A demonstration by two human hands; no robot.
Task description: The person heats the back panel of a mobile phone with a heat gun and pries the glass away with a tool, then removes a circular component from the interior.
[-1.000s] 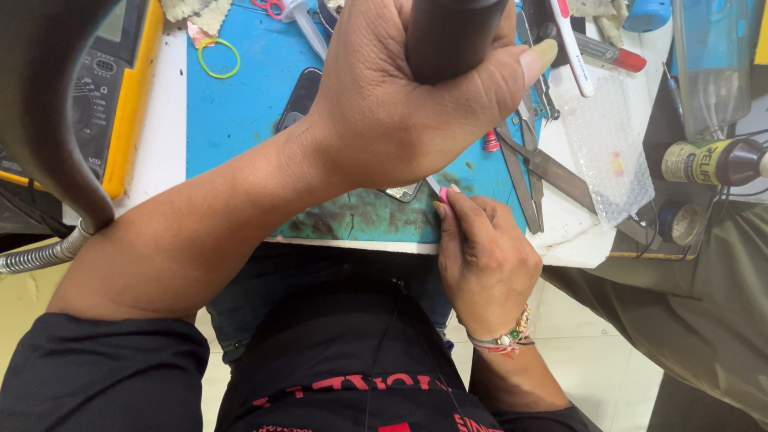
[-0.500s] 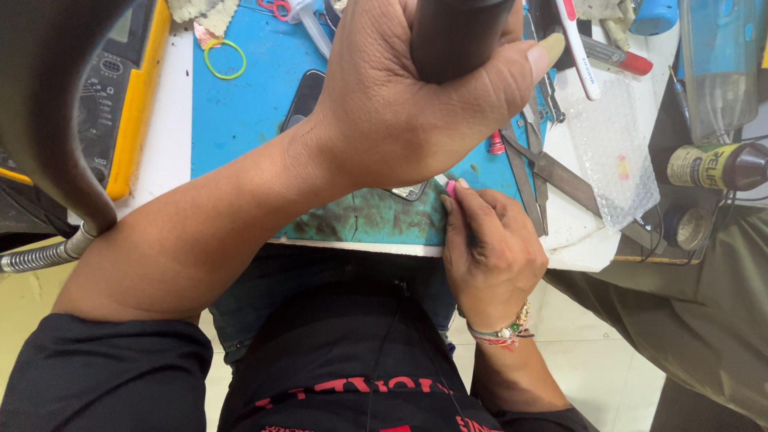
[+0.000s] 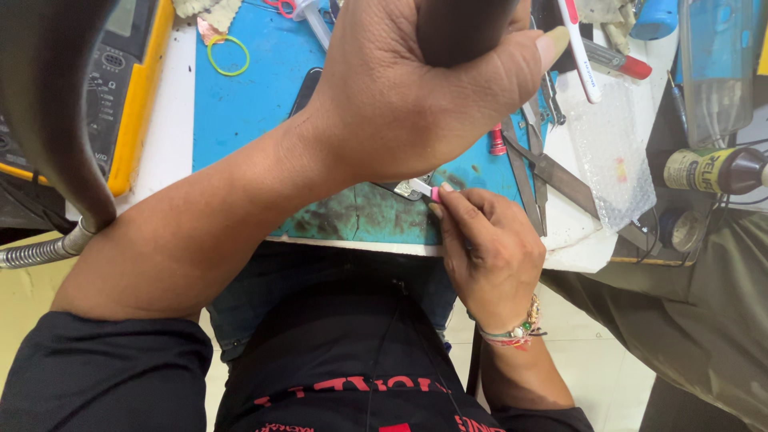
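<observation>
A cluttered white bench (image 3: 172,144) under a blue mat (image 3: 256,104).

On the mat lie a green rubber band (image 3: 228,55) at its far left and metal tweezers (image 3: 528,172) at its right edge; a yellow multimeter (image 3: 120,88) sits left of the mat, a clear bubble bag (image 3: 612,156) and a toothbrush (image 3: 578,50) right of it.

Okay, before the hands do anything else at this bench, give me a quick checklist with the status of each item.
1. Left hand has a firm grip on the dark cylindrical handle: ok, fingers wrapped fully around it.
2. Right hand holds the small pink-tipped tool: ok, pinched at the fingertips.
3. Workpiece under the left hand visible: cannot tell, the hand hides most of it.
4. Tool tip contact with the workpiece: cannot tell, hidden.
5. Blue mat free near the work: not ok, tweezers and a small red piece lie close by.
</observation>
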